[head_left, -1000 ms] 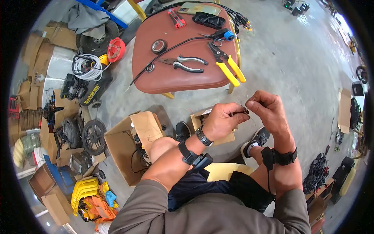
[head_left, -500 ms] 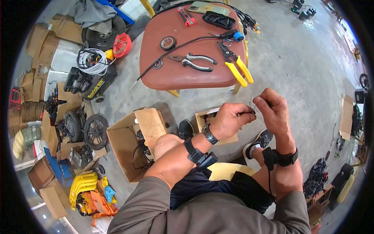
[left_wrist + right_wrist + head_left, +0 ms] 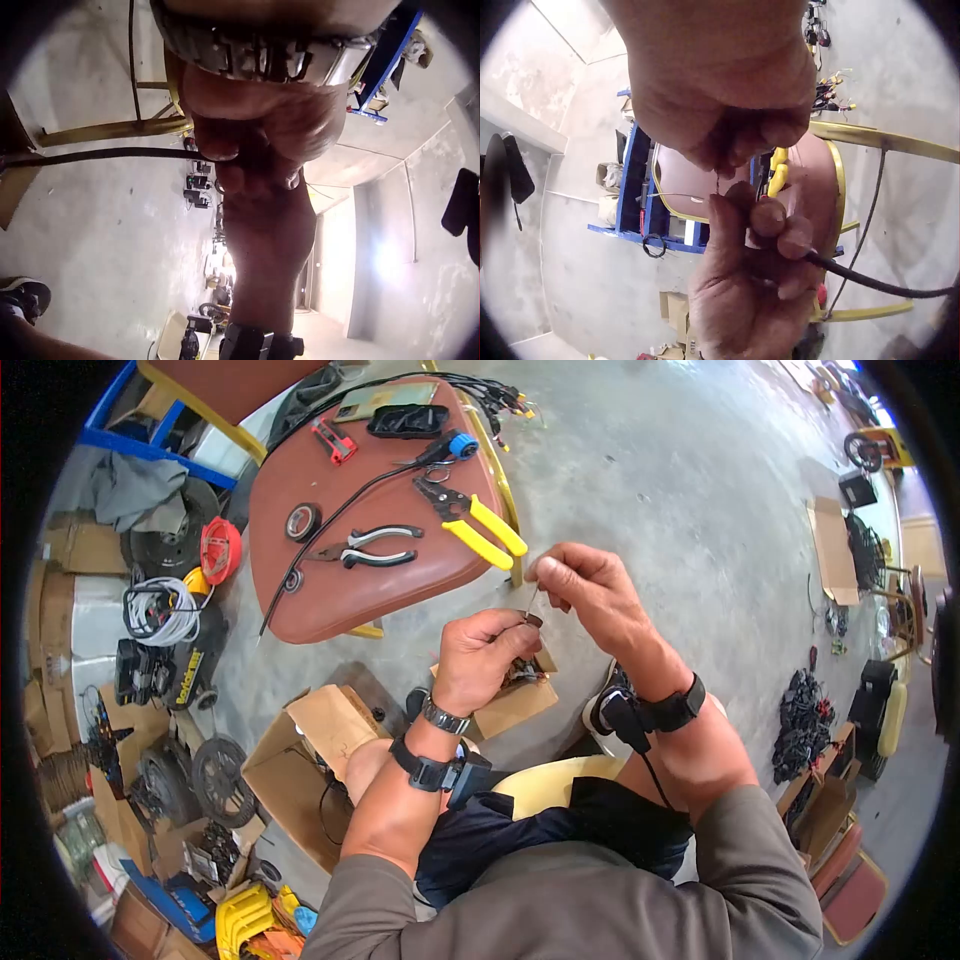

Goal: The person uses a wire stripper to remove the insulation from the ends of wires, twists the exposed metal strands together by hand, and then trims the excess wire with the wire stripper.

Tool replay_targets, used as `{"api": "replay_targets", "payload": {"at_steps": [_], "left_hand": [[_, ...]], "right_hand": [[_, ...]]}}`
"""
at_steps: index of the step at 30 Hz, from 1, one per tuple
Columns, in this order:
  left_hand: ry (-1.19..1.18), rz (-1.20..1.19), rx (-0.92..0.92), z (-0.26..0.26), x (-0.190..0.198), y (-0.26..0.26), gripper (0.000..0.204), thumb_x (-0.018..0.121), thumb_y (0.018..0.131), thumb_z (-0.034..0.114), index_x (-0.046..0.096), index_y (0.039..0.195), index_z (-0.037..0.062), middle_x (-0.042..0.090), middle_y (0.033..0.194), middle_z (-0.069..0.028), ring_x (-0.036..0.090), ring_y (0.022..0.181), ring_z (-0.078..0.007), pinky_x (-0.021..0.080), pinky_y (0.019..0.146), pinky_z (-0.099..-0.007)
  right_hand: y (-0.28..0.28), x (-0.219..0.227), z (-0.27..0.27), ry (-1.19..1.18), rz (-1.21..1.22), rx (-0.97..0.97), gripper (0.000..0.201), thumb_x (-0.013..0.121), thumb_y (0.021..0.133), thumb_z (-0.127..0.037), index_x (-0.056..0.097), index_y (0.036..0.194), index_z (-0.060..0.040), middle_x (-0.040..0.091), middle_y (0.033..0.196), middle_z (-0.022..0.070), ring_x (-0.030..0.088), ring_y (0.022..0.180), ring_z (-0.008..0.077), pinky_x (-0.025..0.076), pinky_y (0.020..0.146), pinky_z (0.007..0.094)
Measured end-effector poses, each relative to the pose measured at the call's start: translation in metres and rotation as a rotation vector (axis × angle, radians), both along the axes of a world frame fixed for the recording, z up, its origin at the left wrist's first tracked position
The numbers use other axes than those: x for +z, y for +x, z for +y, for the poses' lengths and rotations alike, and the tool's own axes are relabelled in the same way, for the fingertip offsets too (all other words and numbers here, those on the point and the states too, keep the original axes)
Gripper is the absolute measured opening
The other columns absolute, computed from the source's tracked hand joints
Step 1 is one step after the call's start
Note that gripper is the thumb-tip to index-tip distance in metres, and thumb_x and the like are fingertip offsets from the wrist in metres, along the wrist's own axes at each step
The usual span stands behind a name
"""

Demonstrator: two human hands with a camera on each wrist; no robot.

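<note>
Near the brown chair seat (image 3: 350,598), your left hand (image 3: 475,662) grips a black cable (image 3: 885,285), your right hand (image 3: 592,592) pinches thin wire (image 3: 718,182); wire strippers (image 3: 455,510) lie on the seat, grey floor (image 3: 640,480) around it.

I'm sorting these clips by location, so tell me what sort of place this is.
Probably a repair workshop, perhaps for vehicles: pliers and yellow-handled wire strippers lie on a chair seat, and a loose-looking spoked wheel sits near an open cardboard box.
</note>
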State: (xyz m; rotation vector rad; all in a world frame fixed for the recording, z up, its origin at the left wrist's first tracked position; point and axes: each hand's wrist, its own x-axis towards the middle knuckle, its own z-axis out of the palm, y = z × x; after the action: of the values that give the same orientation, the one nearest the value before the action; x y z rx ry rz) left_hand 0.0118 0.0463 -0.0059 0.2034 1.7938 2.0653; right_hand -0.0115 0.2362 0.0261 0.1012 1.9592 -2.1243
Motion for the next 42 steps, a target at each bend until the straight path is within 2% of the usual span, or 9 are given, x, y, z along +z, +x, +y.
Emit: {"api": "replay_targets", "payload": {"at_steps": [5,8,11,15,21,24,27,34,42], "left_hand": [[0.029,-0.063,-0.032,-0.001,0.003,0.001,0.016,0.067,0.095,0.013,0.071,0.1,-0.0023,0.071,0.082,-0.0053,0.063,0.071,-0.0083,0.048,0.06,-0.0223],[0.031,-0.074,-0.047,0.0,0.002,0.0,0.014,0.067,0.094,0.008,0.071,0.101,-0.0041,0.07,0.083,-0.0053,0.062,0.074,-0.0084,0.052,0.067,-0.0238],[0.003,-0.056,-0.073,0.003,0.0,0.003,0.012,0.067,0.094,0.007,0.071,0.1,-0.0032,0.07,0.082,-0.0042,0.061,0.073,-0.0081,0.051,0.067,-0.0236],[-0.053,-0.037,-0.111,0.005,-0.002,0.004,0.01,0.067,0.093,0.006,0.072,0.098,-0.0018,0.069,0.081,-0.0031,0.06,0.072,-0.0079,0.051,0.067,-0.0234],[-0.112,0.019,-0.059,0.006,0.002,0.002,0.009,0.068,0.092,0.005,0.07,0.097,-0.0021,0.069,0.081,-0.0039,0.059,0.07,-0.0084,0.049,0.064,-0.0236],[-0.068,0.019,0.021,0.004,-0.006,0.002,0.014,0.066,0.094,0.007,0.068,0.102,-0.0039,0.068,0.08,-0.006,0.059,0.068,-0.0102,0.048,0.061,-0.0238],[-0.054,0.003,0.096,0.002,-0.01,-0.001,0.017,0.065,0.095,0.009,0.067,0.105,-0.0048,0.067,0.08,-0.0071,0.059,0.066,-0.0111,0.046,0.057,-0.0226],[-0.036,-0.012,0.162,0.004,-0.005,-0.004,0.02,0.067,0.094,0.007,0.066,0.11,-0.004,0.068,0.084,-0.0071,0.061,0.067,-0.0099,0.044,0.054,-0.0189],[-0.088,0.011,0.156,0.006,-0.002,-0.005,0.021,0.068,0.093,0.007,0.067,0.112,-0.0022,0.069,0.084,-0.0057,0.061,0.067,-0.0082,0.043,0.052,-0.0178]], "right_hand": [[-0.003,-0.002,0.009,-0.194,-0.045,0.037,0.034,0.063,0.097,-0.032,0.071,0.104,-0.0002,0.063,0.089,0.0008,0.052,0.078,0.0079,0.045,0.07,0.0244],[0.0,0.007,0.005,-0.054,0.006,0.089,0.029,0.066,0.093,-0.027,0.07,0.101,0.0001,0.064,0.088,0.0023,0.056,0.079,0.009,0.047,0.07,0.0259],[0.002,0.007,0.007,-0.085,-0.097,0.219,0.018,0.068,0.09,-0.014,0.071,0.098,0.0012,0.067,0.093,0.0034,0.058,0.085,0.008,0.049,0.075,0.0259],[0.001,0.001,0.009,-0.019,-0.149,0.286,0.01,0.069,0.089,-0.009,0.069,0.094,0.0003,0.066,0.083,0.0004,0.059,0.081,0.0069,0.049,0.073,0.0256],[0.004,-0.002,0.005,0.018,-0.023,0.231,0.01,0.065,0.093,-0.008,0.067,0.095,0.001,0.063,0.081,-0.0026,0.055,0.08,0.0056,0.048,0.073,0.0247],[0.001,-0.007,0.002,-0.052,0.071,0.029,0.01,0.062,0.095,-0.007,0.066,0.099,0.0011,0.062,0.086,-0.0026,0.054,0.083,0.0054,0.047,0.076,0.0243],[-0.002,-0.01,0.011,0.05,0.209,-0.04,0.011,0.059,0.096,-0.005,0.066,0.102,0.0012,0.062,0.091,-0.0021,0.054,0.085,0.0054,0.047,0.078,0.0248],[0.008,-0.002,0.011,0.263,0.235,0.22,0.014,0.067,0.087,-0.004,0.067,0.101,-0.0039,0.062,0.083,-0.0009,0.056,0.081,0.0068,0.048,0.073,0.0251],[0.007,-0.002,0.008,0.218,0.211,0.19,0.013,0.069,0.086,-0.006,0.068,0.099,-0.0038,0.062,0.081,-0.0007,0.056,0.077,0.0074,0.047,0.07,0.0256]]}}
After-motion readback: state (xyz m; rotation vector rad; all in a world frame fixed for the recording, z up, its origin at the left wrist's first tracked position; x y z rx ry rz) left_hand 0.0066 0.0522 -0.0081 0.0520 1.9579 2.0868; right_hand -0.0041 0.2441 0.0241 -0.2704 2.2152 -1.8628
